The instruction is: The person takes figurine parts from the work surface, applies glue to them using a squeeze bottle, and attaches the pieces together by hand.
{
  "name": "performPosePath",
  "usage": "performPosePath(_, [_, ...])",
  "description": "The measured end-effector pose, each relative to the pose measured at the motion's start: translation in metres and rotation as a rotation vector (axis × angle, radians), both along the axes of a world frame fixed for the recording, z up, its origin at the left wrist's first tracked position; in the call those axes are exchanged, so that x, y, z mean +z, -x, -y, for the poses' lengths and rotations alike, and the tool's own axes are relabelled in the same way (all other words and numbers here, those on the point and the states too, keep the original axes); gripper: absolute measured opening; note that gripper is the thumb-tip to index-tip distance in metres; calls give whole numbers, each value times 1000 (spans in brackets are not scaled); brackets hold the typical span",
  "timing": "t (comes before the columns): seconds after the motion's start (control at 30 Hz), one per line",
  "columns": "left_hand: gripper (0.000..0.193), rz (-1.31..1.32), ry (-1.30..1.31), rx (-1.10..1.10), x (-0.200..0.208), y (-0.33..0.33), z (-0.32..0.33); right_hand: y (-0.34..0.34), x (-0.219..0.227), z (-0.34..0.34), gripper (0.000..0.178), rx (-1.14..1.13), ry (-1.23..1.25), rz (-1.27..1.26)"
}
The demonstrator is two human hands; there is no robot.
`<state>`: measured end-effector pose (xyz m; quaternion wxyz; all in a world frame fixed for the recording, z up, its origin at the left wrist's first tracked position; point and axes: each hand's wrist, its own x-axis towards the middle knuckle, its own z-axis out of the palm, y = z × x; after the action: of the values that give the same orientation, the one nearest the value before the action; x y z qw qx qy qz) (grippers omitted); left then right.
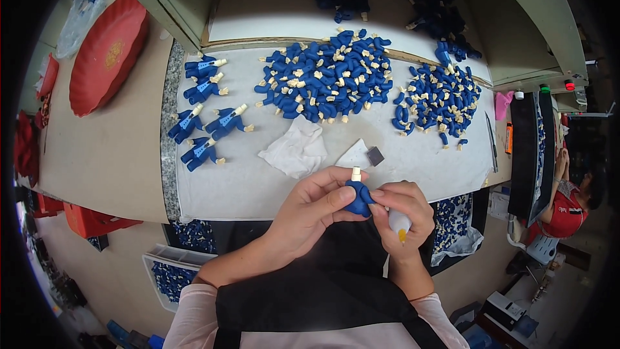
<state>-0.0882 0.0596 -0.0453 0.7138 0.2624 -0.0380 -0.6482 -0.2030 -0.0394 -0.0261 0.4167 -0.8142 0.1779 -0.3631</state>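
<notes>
My left hand (310, 203) is closed round a small blue figurine torso (356, 201) with a cream neck peg on top. My right hand (405, 210) touches the torso's right side with thumb and fingertips, where a blue arm piece seems to lie. Tucked in that same hand is a small white squeeze bottle (399, 221), its yellow tip angled down toward me. Past my hands lie a large pile of blue arm pieces (316, 81) with cream hands and a smaller pile of arm pieces (445, 100) to the right. Several figurines with arms (226, 121) rest at the left.
A crumpled white cloth (296, 147) and a dark block (375, 156) sit just beyond my hands. More blue parts (352, 3) fill the shelf behind. A red tray (106, 58) stands far left; a white crate (165, 253) is below. Another person (571, 203) works at right.
</notes>
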Motion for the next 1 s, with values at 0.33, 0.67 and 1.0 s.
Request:
performPosePath(0.33, [23, -5, -8, -22, -1, -2, -2, 1, 1, 2, 29, 52, 126, -4])
performPosePath(0.67, [19, 56, -14, 4, -3, 0, -2, 5, 4, 8, 30, 168, 328, -52])
performPosePath(1.0, [19, 68, 2, -38, -11, -2, -3, 6, 15, 9, 20, 235, 426, -135])
